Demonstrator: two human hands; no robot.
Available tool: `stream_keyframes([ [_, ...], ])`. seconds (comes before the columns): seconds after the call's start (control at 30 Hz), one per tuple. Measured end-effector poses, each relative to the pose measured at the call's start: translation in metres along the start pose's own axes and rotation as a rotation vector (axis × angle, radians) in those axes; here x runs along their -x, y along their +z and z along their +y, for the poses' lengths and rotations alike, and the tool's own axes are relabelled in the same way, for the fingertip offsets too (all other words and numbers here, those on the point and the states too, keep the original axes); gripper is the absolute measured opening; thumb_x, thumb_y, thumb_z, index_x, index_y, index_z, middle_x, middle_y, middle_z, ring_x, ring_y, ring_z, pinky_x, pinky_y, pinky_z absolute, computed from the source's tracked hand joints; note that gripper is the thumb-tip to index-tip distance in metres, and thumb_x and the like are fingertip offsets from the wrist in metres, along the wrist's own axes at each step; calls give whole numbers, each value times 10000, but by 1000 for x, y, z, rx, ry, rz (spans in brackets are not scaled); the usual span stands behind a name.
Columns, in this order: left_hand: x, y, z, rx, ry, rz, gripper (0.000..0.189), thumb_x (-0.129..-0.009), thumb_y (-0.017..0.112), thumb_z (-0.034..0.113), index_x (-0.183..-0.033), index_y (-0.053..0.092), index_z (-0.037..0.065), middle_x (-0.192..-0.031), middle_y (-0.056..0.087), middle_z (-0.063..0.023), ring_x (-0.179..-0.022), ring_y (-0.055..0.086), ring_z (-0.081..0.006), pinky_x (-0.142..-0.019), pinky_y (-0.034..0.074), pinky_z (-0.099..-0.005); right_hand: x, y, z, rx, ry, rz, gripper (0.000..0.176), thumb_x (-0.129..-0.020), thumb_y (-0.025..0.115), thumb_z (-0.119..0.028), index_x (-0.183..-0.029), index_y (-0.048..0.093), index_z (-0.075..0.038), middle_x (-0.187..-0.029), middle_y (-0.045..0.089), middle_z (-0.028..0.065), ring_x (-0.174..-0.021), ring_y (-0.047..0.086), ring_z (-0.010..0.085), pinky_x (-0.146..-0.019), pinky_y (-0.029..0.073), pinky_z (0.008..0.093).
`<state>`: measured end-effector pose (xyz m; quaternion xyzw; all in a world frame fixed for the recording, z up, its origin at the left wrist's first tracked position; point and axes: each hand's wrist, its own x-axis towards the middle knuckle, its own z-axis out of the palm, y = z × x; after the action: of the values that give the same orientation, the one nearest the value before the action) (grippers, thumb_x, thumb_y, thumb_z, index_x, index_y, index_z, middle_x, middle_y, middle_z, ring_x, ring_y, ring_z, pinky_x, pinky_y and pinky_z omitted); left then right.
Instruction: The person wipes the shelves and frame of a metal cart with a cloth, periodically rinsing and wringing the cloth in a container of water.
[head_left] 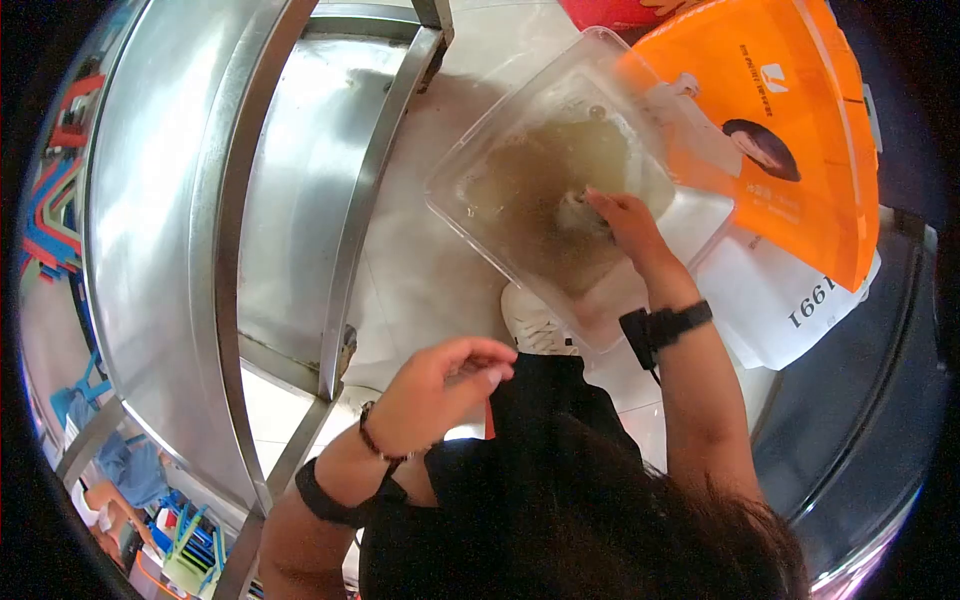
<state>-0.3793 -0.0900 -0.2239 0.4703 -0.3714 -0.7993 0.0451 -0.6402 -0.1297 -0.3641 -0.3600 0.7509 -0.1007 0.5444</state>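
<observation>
A clear plastic tub (468,150) holds murky brownish water (560,165) with a few bubbles. My right hand (628,225) reaches down into it, fingers closed on a wet, greyish rag-like thing (580,215). Most of that thing is hidden by the cloudy water and my fingers. My left hand (440,390) hangs in the air in front of my body, to the lower left of the tub. Its fingers are loosely curled, apart from the thumb, with nothing visible in them.
A stainless steel rack (300,190) stands close on the left. Right of the tub are an orange printed bag (800,130) and a white bag (800,300). My white shoe (535,320) is beside the tub's near edge. Colourful stools (55,215) show at far left.
</observation>
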Motion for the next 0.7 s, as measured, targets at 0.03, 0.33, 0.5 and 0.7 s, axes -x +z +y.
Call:
stream_keyframes([
  [0.03, -8, -2, 4, 109, 3, -16, 241, -766, 451, 94, -983, 469, -9, -913, 529, -85, -865, 487, -130, -774, 371, -249, 6, -1, -1, 3, 0, -2, 346, -739, 457, -364, -782, 578, -42, -765, 571, 118, -734, 539, 222, -631, 408, 311],
  [0.33, -91, 17, -22, 855, 79, 202, 360, -793, 403, 147, -1129, 357, 28, -1112, 410, -69, -1011, 395, -159, -858, 303, -282, 62, 6, -22, -1683, 3, -247, 317, -750, 369, -314, -875, 477, -43, -783, 518, 67, -746, 509, 196, -645, 414, 316],
  [0.5, -121, 37, -24, 982, 105, 127, 380, -810, 357, 129, -1176, 291, 52, -1162, 361, -65, -1035, 369, -167, -871, 292, -298, 59, 38, -27, -1296, -93, -62, 208, -715, 410, -159, -873, 449, -30, -818, 504, 65, -720, 496, 172, -631, 421, 284],
  [0.7, -134, 49, -27, 1044, 123, 57, 319, -799, 339, 85, -1111, 363, 26, -1070, 439, -68, -945, 442, -153, -833, 337, -282, 58, 61, -11, -709, -481, 281, 267, -716, 465, -118, -952, 418, -2, -989, 437, 129, -904, 427, 215, -808, 324, 320],
])
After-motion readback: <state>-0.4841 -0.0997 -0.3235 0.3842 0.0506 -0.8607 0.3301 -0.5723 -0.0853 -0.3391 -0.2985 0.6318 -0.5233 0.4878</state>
